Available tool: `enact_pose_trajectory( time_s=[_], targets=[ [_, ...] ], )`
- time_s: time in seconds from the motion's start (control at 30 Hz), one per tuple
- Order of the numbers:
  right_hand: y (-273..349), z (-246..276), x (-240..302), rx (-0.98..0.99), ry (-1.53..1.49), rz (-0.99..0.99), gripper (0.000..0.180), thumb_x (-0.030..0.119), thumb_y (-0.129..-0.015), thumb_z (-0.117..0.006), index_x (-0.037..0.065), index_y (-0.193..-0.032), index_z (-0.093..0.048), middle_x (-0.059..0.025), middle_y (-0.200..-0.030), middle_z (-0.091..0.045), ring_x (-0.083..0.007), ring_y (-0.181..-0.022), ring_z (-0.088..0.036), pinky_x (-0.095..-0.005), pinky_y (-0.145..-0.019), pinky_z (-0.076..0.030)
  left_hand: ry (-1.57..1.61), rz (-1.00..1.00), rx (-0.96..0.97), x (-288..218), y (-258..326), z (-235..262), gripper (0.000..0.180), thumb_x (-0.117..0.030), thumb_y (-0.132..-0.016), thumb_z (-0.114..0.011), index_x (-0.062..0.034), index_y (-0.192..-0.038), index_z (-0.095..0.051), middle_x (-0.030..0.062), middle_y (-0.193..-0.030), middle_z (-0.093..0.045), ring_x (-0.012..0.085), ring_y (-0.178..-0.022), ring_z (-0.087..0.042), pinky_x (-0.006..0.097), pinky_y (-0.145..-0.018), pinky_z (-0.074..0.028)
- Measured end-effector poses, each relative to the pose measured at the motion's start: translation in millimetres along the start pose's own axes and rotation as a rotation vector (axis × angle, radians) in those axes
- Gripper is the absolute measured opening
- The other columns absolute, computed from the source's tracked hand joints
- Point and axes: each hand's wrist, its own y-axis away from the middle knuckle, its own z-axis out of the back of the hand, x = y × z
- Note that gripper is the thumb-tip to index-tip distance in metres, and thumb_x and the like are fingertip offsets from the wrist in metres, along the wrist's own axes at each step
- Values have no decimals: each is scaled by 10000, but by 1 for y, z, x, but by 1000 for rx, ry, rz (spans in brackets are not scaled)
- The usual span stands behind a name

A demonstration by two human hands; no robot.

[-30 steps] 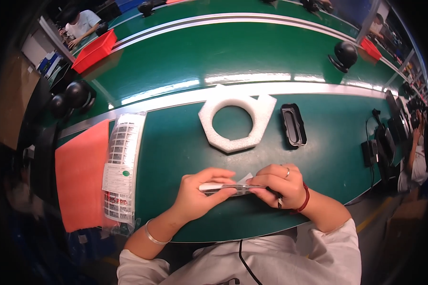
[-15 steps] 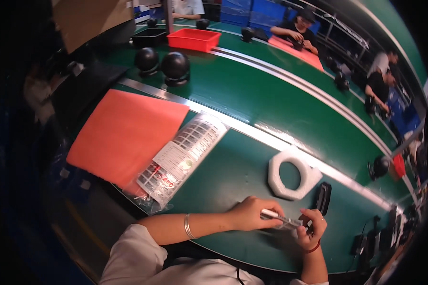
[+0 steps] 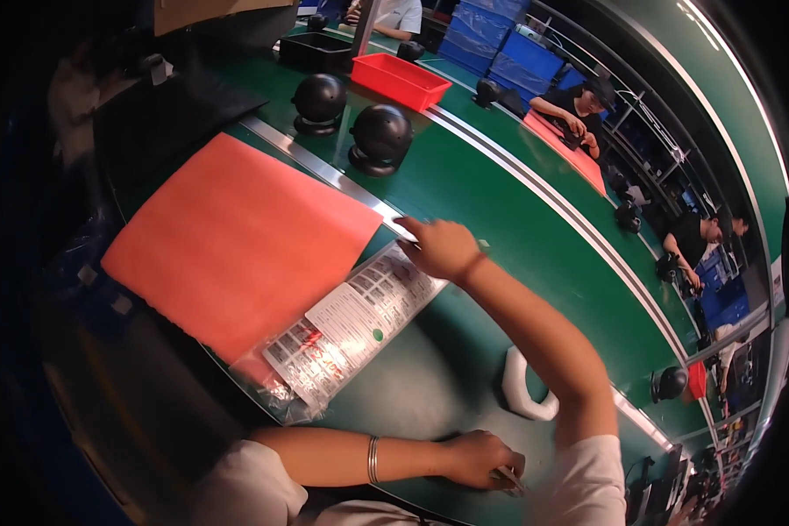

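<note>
My right hand (image 3: 445,250) is stretched out over the far end of a clear plastic bag of printed label sheets (image 3: 364,324). Its thumb and forefinger point left and look apart; whether they touch the bag I cannot tell. Down near the front edge of the bench, my left hand (image 3: 480,458) is closed round a slim white pen (image 3: 508,478), of which only a short end shows. A white foam ring (image 3: 519,386) lies under my right forearm, which hides part of it.
An orange cloth (image 3: 237,245) lies left of the bag. Beyond a metal rail (image 3: 333,175), two black ball-shaped devices (image 3: 381,136) stand on the green conveyor (image 3: 517,228). Farther off are a red tray (image 3: 401,83), a black tray (image 3: 316,51) and co-workers at the far side.
My right hand has left the pen and swung far up and left to the bag's top end. My left hand keeps the pen, now lower. The view has shifted.
</note>
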Motion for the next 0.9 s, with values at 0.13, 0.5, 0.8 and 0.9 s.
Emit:
enact_pose_trajectory(
  time_s=[0.13, 0.5, 0.8, 0.9],
  targets=[
    [-118, -50, 13, -2, 84, -44, 459, 372, -927, -485, 211, -1356, -459, -182, -905, -696, -389, -801, -676, -501, -694, -529, -260, 39, 122, 39, -10, -29, 281, -330, -808, -673, -126, -994, -622, 118, -925, -688, 307, -894, -661, 405, -780, -522],
    [-173, -50, 0, 122, 10, -521, 357, 265, -880, -509, 54, -1120, -670, -141, -1172, -662, -283, -1053, -660, -409, -854, -535, 736, 120, -248, 48, 17, -33, 362, -221, -919, -609, -66, -1241, -551, 149, -1264, -577, 201, -1173, -549, 347, -968, -435],
    [32, 39, -76, -230, 320, -171, 271, 383, -826, -668, 117, -809, -615, -135, -701, -640, -350, -667, -643, -426, -551, -501, -123, 73, -42, 11, 3, -2, 190, -281, -814, -643, -132, -924, -599, 117, -783, -670, 325, -752, -669, 460, -655, -523],
    [143, 80, -58, -428, 96, -134, 221, 245, -791, -749, 79, -861, -622, -127, -681, -608, -328, -592, -600, -394, -521, -458, -158, 22, -107, 13, 4, -6, 184, -300, -799, -694, -202, -948, -647, 72, -801, -680, 287, -718, -671, 422, -600, -536]
  ],
)
